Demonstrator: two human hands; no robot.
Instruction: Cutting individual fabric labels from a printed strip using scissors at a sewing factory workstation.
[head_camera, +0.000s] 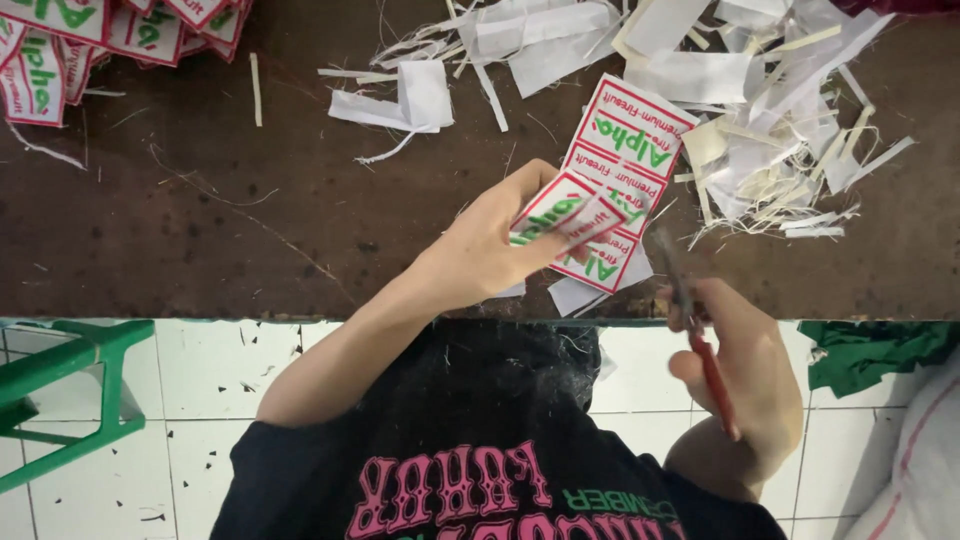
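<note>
Scissors (700, 330) with red handles sit in the right hand (745, 385), whose fingers are curled shut around the handles; the blades point up toward a strip of labels (620, 165). The left hand (490, 250) pinches the near end of that strip between thumb and fingertips, fingers closed on it. The strip is white with red borders and green print, and runs from the left hand away across the brown table (200, 220), its far end lying on the surface.

The near table edge (300, 318) runs straight across below both hands; the right hand hangs just past it, over the white tiled floor (210, 370). Open table surface lies to the left of the left hand. A heap of white offcuts (760, 110) crowds the far right, touching the strip. A pile of cut labels (60, 50) occupies the far left corner. A green frame (70, 390) stands on the floor at left, green cloth (870, 350) at right. No container is in view
</note>
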